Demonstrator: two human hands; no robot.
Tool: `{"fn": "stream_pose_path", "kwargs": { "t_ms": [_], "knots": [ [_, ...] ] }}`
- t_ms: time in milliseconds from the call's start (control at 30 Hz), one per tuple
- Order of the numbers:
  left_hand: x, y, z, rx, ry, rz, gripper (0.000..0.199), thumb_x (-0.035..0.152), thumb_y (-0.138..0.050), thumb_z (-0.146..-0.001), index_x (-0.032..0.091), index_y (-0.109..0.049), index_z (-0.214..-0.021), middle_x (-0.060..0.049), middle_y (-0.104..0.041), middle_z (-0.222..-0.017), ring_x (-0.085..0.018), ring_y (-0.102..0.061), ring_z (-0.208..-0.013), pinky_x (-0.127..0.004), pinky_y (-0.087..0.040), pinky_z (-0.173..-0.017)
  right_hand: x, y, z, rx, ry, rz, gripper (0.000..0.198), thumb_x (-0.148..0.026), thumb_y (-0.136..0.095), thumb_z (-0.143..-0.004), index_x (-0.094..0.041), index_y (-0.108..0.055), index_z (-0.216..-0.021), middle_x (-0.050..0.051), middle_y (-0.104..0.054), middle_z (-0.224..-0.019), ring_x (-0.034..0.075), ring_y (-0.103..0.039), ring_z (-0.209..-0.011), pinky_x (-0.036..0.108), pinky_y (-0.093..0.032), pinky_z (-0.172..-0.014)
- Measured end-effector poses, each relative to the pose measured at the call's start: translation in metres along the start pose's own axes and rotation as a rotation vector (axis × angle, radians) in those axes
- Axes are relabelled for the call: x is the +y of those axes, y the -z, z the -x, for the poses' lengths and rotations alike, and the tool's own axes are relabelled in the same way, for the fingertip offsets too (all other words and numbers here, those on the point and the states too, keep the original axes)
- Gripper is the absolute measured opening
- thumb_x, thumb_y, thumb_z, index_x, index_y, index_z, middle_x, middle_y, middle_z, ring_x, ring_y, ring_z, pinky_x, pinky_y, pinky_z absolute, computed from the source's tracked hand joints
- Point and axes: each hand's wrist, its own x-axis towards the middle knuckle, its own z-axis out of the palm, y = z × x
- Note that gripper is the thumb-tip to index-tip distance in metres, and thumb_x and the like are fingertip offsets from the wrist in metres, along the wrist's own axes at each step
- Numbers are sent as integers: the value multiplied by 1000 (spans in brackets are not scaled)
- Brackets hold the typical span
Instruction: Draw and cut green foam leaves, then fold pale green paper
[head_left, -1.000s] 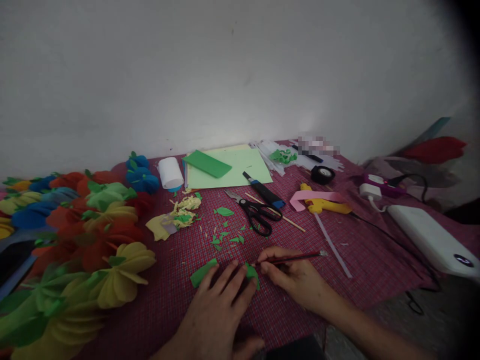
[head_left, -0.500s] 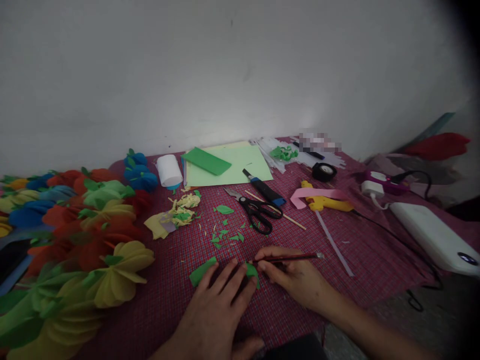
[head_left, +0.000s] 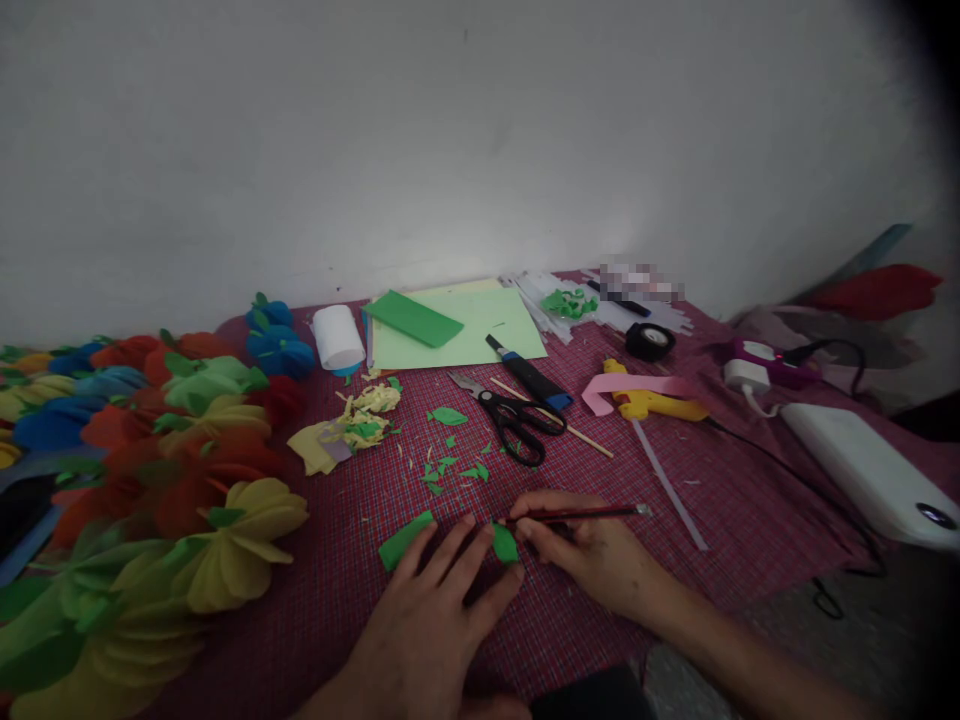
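Observation:
With its fingers spread, my left hand [head_left: 431, 610] lies flat on a strip of green paper [head_left: 403, 541], pressing it to the tablecloth. Part of the paper is hidden under those fingers. A green leaf-shaped end [head_left: 505, 544] shows by the index finger. My right hand [head_left: 589, 550] is closed around a dark red pencil [head_left: 600, 513], its tip low against the leaf-shaped end. Just beyond the hands lie small green scraps [head_left: 442, 470] and one cut green paper leaf [head_left: 448, 416].
Black-handled scissors [head_left: 514, 420], a cutter knife [head_left: 529, 380] and a wooden stick [head_left: 577, 432] lie ahead. Paper flowers [head_left: 225, 540] fill the left side. Paper sheets [head_left: 480, 345] lie near the wall. A yellow glue gun [head_left: 660, 405] and a white power bank [head_left: 862, 470] sit right.
My left index finger and thumb have shifted slightly, so more of the leaf-shaped end shows. The pencil and my right hand have hardly moved.

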Motion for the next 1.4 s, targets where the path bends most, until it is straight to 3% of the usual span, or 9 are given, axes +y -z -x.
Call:
{"fn": "stream_pose_path", "kwargs": {
  "t_ms": [333, 533, 733, 900, 1200, 1400],
  "knots": [
    [-2, -10, 2, 111, -27, -23, 80, 75, -39, -74, 27, -36, -137, -13, -41, -138, -36, -38, -122, -55, -28, -97, -6, 3, -1, -37, -3, -20, 13, -26, -52, -84, -21, -62, -88, 0, -63, -75, 13, -58, -67, 21, -46, -55],
    [-2, -3, 1, 69, 15, 40, 75, 72, -46, -73, 26, -42, -133, -12, -27, -146, -38, -28, -128, -57, -26, -98, -6, 2, -2, -44, 1, -82, 12, -25, -51, -84, -20, -62, -87, 0, -63, -76, 13, -59, -70, 22, -47, -61],
    [-8, -1, 1, 5, 3, 84, 80, 65, -51, -74, 26, -29, -141, -10, -28, -146, -37, -25, -131, -59, -23, -100, -3, 2, -1, -35, 5, -81, 13, -26, -51, -84, -21, -63, -88, 0, -63, -78, 14, -60, -71, 23, -48, -63],
    [-10, -4, 3, 20, -18, 61, 85, 68, -55, -69, 30, -29, -140, -9, -24, -148, -38, -25, -130, -58, -22, -101, -3, 3, -1, -53, 1, -88, 13, -26, -51, -85, -20, -62, -90, 0, -62, -79, 13, -58, -70, 21, -46, -61],
    [-17, -21, 2, 63, -63, -47, 87, 76, -44, -70, 35, -19, -142, -11, -26, -146, -39, -30, -127, -58, -26, -97, -12, 7, -2, -119, -16, -124, 12, -21, -50, -84, -17, -60, -79, -2, -54, -69, 11, -51, -64, 20, -41, -58],
    [-18, -18, 2, 26, -81, -69, 86, 78, -38, -72, 36, -16, -143, -12, -22, -148, -41, -28, -128, -58, -27, -96, -10, 7, -1, -140, -16, -119, 12, -19, -50, -81, -18, -60, -74, -3, -52, -62, 10, -47, -57, 20, -35, -51]
  ]
}}
